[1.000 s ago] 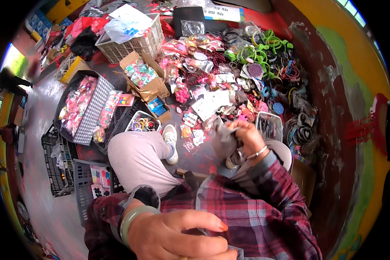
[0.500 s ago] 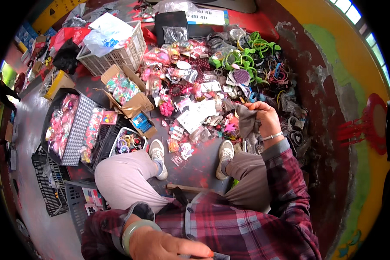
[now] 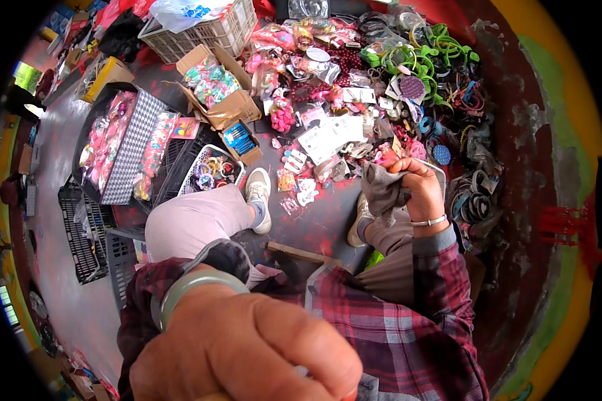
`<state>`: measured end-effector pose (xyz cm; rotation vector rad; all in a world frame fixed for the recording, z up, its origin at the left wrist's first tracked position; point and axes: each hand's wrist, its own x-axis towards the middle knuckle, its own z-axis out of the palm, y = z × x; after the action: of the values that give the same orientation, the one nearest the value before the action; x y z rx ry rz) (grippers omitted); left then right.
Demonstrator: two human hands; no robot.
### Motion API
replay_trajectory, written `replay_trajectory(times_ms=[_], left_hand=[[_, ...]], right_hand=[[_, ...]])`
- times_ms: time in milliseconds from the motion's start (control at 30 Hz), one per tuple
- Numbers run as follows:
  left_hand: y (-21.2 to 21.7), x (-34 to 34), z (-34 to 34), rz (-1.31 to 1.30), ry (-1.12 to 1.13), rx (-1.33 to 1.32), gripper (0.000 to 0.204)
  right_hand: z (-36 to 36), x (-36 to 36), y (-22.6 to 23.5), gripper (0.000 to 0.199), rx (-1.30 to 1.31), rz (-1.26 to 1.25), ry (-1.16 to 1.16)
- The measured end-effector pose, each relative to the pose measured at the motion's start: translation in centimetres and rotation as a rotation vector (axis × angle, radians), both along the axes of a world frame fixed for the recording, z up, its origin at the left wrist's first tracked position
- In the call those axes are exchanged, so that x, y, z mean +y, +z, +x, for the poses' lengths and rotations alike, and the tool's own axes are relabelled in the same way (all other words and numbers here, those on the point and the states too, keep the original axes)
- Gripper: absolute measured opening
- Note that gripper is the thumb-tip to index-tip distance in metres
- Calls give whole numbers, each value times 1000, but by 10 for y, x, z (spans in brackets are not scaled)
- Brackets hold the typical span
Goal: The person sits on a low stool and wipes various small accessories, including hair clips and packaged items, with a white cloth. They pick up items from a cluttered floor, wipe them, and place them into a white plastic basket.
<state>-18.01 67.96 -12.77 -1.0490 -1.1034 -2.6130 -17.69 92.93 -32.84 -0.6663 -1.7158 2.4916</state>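
My right hand pinches a crumpled grey cloth between thumb and fingers, and the cloth hangs down above my right shoe. A pale-edged flat thing shows just behind that hand; its kind is not clear. Very near the camera, at the lower edge, my left hand is closed with its fingers curled. What the left fingers hold, if anything, is hidden. Beyond the right hand lies a heap of packaged hair accessories, with white cards, green headbands and a pink beaded bundle.
To the left stand a houndstooth-patterned bin of pink packets, a cardboard box of colourful packets and a white basket of hair ties. A plastic crate stands at the back. The painted wall curves along the right.
My left hand has risen from the lower edge and now looks much larger. My right hand still holds the cloth. The view has tilted, so the heap sits higher and farther right.
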Motion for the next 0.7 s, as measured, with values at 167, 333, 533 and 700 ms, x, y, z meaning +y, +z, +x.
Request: replay_trajectory(times_ms=[167,333,533,700], left_hand=[[-5,5,2,65,74,95,21],[-5,-4,5,87,103,149,20],[-3,-16,8,21,33,245,27],[6,-29,13,-57,-45,349,37]], right_hand=[[-2,1,-12,28,-17,10,25],[-5,-6,-16,28,-13,32,45],[-8,-3,-24,27,5,129,103],[-7,-6,-29,29,-14,78,108]])
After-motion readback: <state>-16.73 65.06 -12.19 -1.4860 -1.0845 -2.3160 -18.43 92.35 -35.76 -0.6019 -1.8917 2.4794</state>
